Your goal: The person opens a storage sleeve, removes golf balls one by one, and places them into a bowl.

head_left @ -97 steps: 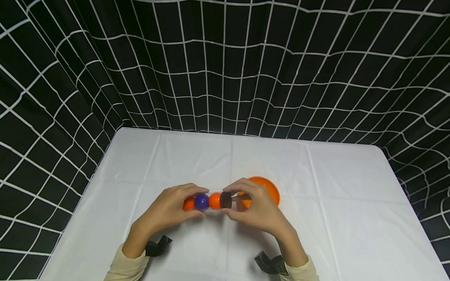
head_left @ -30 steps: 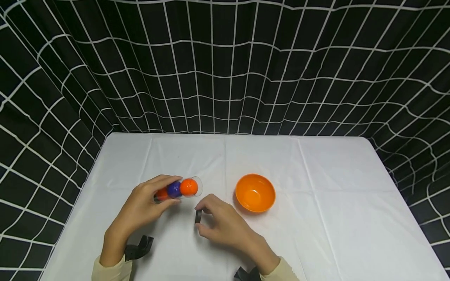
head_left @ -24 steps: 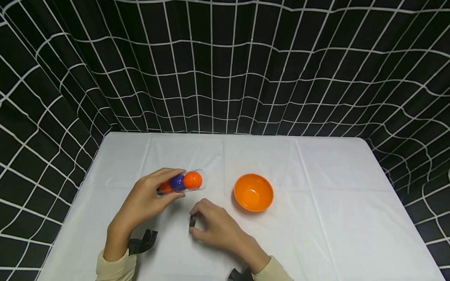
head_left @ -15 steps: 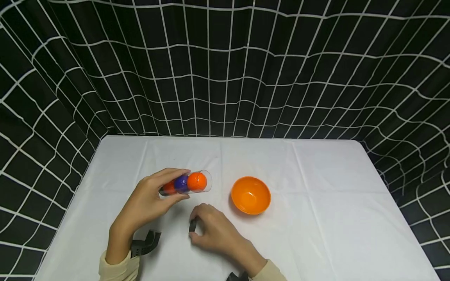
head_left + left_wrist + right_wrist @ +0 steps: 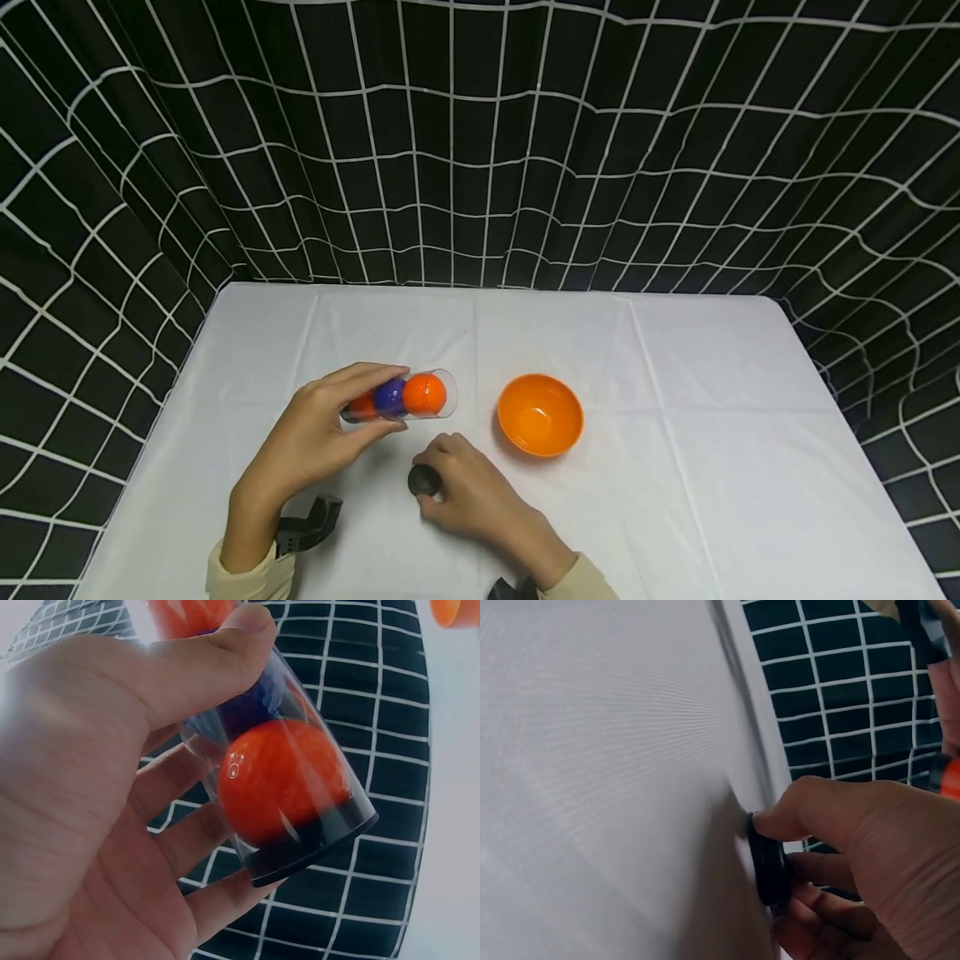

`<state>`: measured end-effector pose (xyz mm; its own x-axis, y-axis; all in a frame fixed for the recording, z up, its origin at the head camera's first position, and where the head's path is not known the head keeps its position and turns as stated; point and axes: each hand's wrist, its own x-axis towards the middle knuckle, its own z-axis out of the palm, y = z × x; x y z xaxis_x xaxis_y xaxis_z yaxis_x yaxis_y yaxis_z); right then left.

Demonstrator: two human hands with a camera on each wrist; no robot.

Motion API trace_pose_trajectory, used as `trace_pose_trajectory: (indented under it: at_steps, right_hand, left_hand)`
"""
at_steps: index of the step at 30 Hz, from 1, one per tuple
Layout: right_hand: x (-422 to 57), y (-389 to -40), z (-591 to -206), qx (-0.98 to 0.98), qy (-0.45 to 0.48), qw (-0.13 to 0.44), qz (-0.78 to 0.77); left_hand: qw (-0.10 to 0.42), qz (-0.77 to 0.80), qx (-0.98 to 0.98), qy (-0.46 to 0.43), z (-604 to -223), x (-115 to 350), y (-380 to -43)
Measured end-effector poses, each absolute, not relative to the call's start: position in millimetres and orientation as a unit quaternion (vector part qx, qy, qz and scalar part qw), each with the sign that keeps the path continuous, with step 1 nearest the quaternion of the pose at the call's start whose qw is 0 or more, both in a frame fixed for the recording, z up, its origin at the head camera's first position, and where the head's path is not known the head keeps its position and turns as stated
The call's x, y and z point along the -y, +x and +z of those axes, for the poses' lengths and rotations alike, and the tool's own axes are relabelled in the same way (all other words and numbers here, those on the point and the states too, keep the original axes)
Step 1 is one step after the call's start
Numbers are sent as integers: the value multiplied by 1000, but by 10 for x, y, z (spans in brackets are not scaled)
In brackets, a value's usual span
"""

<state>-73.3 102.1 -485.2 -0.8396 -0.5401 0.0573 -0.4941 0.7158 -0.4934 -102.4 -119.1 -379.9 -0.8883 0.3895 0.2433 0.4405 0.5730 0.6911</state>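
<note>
My left hand (image 5: 315,433) grips a clear tube (image 5: 451,392), held tilted above the white table. Inside it sit an orange ball (image 5: 424,394) at the uncapped end, a purple ball (image 5: 390,398) in the middle and a red-orange ball (image 5: 363,407) partly behind the fingers. A black end piece (image 5: 315,851) closes the tube's other end in the left wrist view. Lower and to the right, my right hand (image 5: 476,487) pinches a round black cap (image 5: 424,480) between thumb and fingers. In the right wrist view the cap (image 5: 769,862) is right at the tablecloth.
An orange bowl (image 5: 540,414) stands on the white tablecloth (image 5: 675,467), right of the tube and beyond the right hand. A black curtain with a white grid (image 5: 487,167) rises behind the table's far edge and at both sides.
The black cap was at the tube's right end between both hands; it has come off and gone down toward the table, turning its round face up. The tube has shifted slightly right lately.
</note>
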Motion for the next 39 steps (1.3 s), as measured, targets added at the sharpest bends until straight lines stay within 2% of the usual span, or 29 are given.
trace_pose_trajectory:
  at_steps: [3,7,10,13,22,39]
  right_hand:
    - [-1039,-730,-4867,-925,-279,50,-255]
    - [-1138,-760,-4771,-908,-285,109,-288]
    - [-1294,-812,-4594,-879,-275,161,-355]
    - [-1477,-874,-4404,-841,-257,172,-443]
    - [-1875,-974,-4130,-777,-179,84,-598]
    - [-1806,-1013,-4188,-727,-186,17,-661]
  left_hand:
    - [28,-397,887,-233,-3801,1171,-1037]
    - [42,-390,889,-236,-3826,1145,-1055]
    - [57,-381,891,-238,-3845,1122,-1071]
    - [68,-375,893,-239,-3854,1108,-1082]
    - [91,-350,899,-246,-3873,1103,-1079]
    - [183,-274,898,-293,-3921,999,-1078]
